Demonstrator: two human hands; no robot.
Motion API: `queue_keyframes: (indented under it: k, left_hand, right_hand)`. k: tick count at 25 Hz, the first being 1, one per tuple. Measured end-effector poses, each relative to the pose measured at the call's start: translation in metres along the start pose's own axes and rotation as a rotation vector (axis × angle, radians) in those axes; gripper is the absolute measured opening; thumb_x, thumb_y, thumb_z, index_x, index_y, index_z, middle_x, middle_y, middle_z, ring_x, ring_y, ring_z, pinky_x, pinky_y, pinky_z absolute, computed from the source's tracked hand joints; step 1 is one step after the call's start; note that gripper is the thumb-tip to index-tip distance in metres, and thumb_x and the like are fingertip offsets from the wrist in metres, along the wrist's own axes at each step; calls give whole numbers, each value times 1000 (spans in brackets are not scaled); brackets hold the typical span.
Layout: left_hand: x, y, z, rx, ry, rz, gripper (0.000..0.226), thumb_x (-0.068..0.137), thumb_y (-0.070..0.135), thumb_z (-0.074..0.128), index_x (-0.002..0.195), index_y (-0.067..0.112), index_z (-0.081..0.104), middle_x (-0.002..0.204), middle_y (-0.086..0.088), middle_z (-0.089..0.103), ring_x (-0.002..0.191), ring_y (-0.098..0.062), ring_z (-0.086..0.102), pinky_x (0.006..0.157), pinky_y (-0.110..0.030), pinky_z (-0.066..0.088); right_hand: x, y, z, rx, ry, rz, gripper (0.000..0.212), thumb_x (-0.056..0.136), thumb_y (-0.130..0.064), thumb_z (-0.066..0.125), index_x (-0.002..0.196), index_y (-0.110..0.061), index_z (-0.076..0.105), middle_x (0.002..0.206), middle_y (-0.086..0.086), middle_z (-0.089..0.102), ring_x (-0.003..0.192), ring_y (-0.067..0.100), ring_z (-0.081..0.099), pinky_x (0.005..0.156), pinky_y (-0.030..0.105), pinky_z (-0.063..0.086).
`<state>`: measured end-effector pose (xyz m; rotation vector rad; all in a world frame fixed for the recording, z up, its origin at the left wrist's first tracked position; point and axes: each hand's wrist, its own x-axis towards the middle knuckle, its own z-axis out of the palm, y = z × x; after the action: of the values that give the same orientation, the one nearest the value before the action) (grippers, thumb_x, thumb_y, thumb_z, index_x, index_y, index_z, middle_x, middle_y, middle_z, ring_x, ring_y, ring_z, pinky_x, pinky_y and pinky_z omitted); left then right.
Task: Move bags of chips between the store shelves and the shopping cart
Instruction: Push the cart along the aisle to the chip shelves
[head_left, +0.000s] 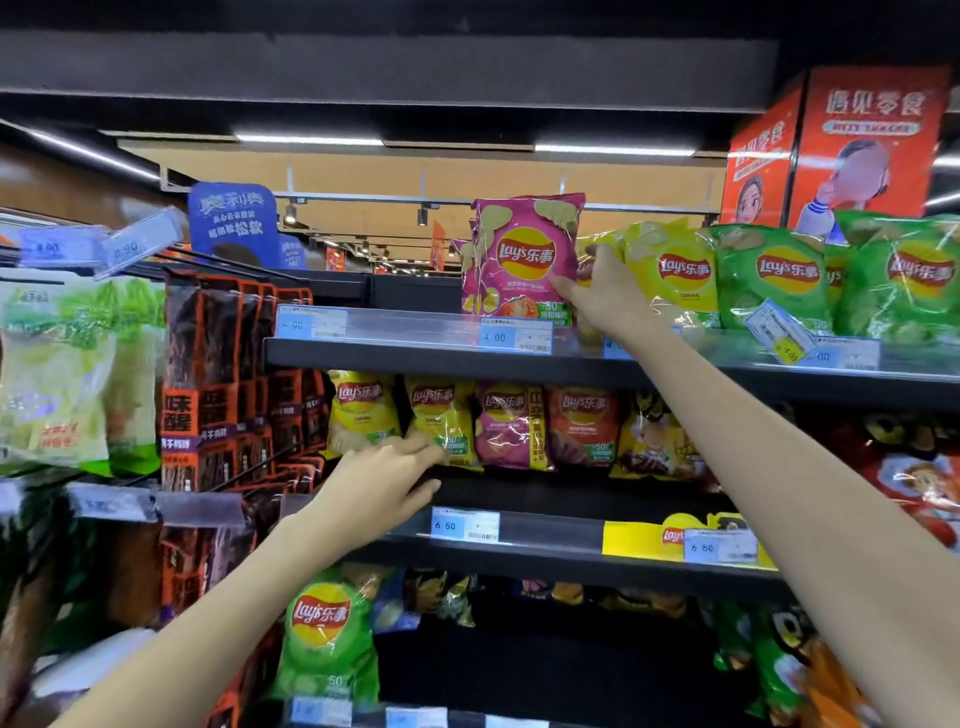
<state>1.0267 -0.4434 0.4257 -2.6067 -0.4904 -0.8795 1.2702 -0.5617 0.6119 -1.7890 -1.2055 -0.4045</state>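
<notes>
While the right hand (605, 291) reaches up to the top shelf (395, 356), its thumb lies against the front of an upright pink bag of chips (522, 254) and its fingers curl round the bag's right edge, so it grips the bag (which stands on the shelf above a 4.00 price tag (514, 336)). Just right of that hand stand a yellow bag (675, 270) and two green bags (779, 275), all on the same shelf. The left hand (384, 475) is lower, its fingers straight and loosely spread, with the fingertips touching the bottom of a yellow bag on the middle shelf (441, 421); it holds nothing. Beside that bag sit a purple bag (506, 423) and an orange-red bag (582, 423). A green bag on the lower shelf (327, 639) shows under the left forearm. Hanging snack packs (218, 374) fill the rack to the left.
</notes>
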Motion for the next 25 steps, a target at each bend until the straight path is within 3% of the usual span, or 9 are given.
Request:
queue_keyframes:
  k: [3, 7, 12, 15, 21, 25]
  left_hand:
    - [-16, 7, -5, 26, 24, 3, 29, 95, 40, 55, 122, 31, 59, 112, 10, 65, 95, -19, 67, 58, -33, 49]
    - [-49, 23, -12, 18, -37, -38, 34, 95, 39, 54, 127, 27, 58, 113, 6, 64, 105, -20, 63, 69, -35, 50]
    - [-103, 45, -24, 62, -68, -108, 27, 87, 35, 66, 113, 25, 64, 99, 4, 66, 92, -24, 67, 60, -36, 51]
    - [-149, 75, -29, 89, -113, -178, 29, 82, 35, 72, 109, 26, 65, 96, 6, 66, 85, -22, 67, 56, -34, 53]
    - [-269, 161, -44, 85, -249, -373, 29, 79, 29, 75, 105, 23, 66, 88, 4, 64, 77, -25, 66, 49, -34, 49]
    - [-367, 215, -73, 98, -397, -530, 25, 84, 32, 65, 108, 25, 63, 95, 5, 64, 85, -23, 66, 55, -33, 49]
  right_hand:
    - [-30, 2, -6, -133, 134, -115, 67, 93, -31, 65, 146, -8, 32, 146, 13, 42, 134, 29, 42, 106, 42, 38]
    - [-91, -6, -10, -159, 158, -339, 47, 94, -23, 62, 136, -13, 44, 133, 8, 49, 125, 23, 46, 100, 27, 35]
    - [-195, 0, 24, -126, -196, -445, 32, 95, -31, 60, 123, -20, 49, 119, 2, 53, 112, 22, 51, 94, 38, 45]
    - [-270, 7, 39, -122, -391, -445, 32, 97, -35, 56, 126, -22, 47, 121, -1, 51, 114, 22, 49, 90, 38, 45]
    - [-410, 18, 47, -148, -597, -483, 31, 100, -37, 51, 126, -23, 45, 119, -3, 50, 108, 21, 50, 84, 36, 46]
    - [-505, 3, 53, -100, -750, -561, 32, 101, -38, 49, 128, -23, 43, 118, -3, 49, 107, 21, 49, 78, 33, 41]
